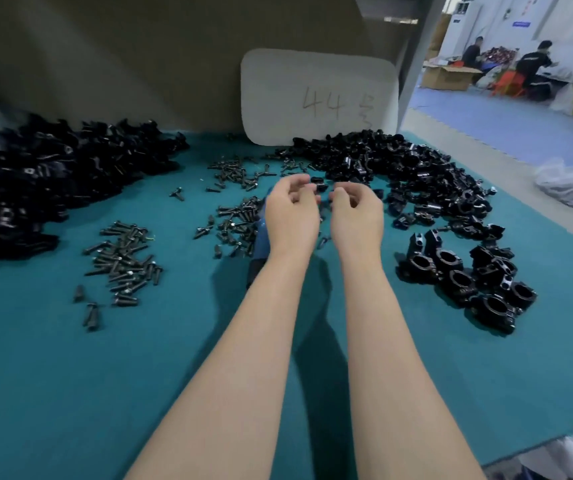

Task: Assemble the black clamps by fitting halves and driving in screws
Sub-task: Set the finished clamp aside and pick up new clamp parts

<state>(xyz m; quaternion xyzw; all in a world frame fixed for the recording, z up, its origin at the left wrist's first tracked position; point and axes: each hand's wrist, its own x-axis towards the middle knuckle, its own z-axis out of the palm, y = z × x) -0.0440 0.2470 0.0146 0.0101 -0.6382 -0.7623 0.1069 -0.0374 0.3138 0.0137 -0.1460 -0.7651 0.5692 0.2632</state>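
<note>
My left hand (pixel 292 211) and my right hand (pixel 356 213) hover side by side over the teal mat (pixel 181 358), backs up, fingers loosely curled, with nothing visible in them. A single black clamp half (pixel 319 181) lies just beyond my left fingertips. A big heap of black clamp halves (pixel 413 174) spreads to the right of the hands, and another heap (pixel 35 181) fills the far left. Black screws lie in loose piles at the left (pixel 124 261) and beside my left hand (pixel 236 220). Several assembled clamps (pixel 468 282) sit at the right.
A blue tool (pixel 261 237) lies partly hidden under my left wrist. A white card marked 44 (pixel 316 95) leans against the brown back wall. A clear plastic bag (pixel 565 185) lies on the floor to the right. People work in the far background.
</note>
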